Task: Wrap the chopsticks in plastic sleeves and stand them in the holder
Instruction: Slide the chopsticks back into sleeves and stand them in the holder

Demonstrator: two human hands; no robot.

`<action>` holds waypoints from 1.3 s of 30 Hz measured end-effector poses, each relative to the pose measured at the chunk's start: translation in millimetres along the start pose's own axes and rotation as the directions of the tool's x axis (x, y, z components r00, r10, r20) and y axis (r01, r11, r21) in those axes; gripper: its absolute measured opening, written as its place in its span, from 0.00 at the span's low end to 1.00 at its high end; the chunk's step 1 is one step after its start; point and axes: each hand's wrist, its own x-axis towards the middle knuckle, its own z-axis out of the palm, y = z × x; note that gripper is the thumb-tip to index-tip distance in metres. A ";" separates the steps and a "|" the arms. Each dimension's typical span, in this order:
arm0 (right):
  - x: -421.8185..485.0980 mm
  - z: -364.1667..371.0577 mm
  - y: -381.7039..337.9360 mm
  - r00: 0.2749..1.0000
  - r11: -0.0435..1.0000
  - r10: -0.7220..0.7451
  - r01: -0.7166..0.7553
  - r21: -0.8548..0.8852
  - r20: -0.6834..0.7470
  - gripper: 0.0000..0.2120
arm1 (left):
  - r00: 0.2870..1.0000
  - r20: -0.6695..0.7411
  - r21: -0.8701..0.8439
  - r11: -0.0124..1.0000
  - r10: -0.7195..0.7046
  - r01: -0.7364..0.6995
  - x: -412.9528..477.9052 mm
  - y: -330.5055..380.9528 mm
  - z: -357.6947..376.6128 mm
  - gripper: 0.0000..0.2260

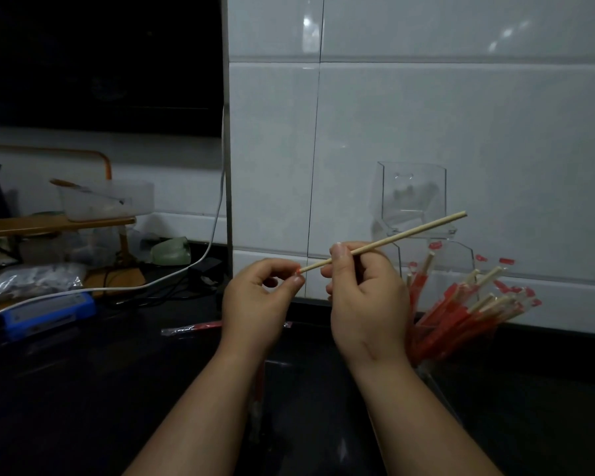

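Just left of the holder (430,359), which stands on the dark surface (83,389) packed with red-sleeved chopsticks (461,304), the right hand (364,297) grips a bare chopstick (402,235) in curled fingers. The left hand (255,304), farther left, pinches its lower tip, where some red shows.

The chopstick (392,238) is pale tan, and the sleeve (299,269) at its tip shows a red fleck. The wrapped chopsticks (461,310) wear red-and-clear plastic with red tabs. Behind, the wall tiles (426,115) are glossy white with dark seams. The counter (83,389) is black, the cable (217,207) white, the device (49,314) blue.
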 end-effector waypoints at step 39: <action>4.7 2.4 9.0 0.983 0.986 -0.144 0.132 -0.100 -0.116 0.09 | 0.957 0.007 0.254 0.925 0.290 -0.283 -7.1 7.7 3.0 0.08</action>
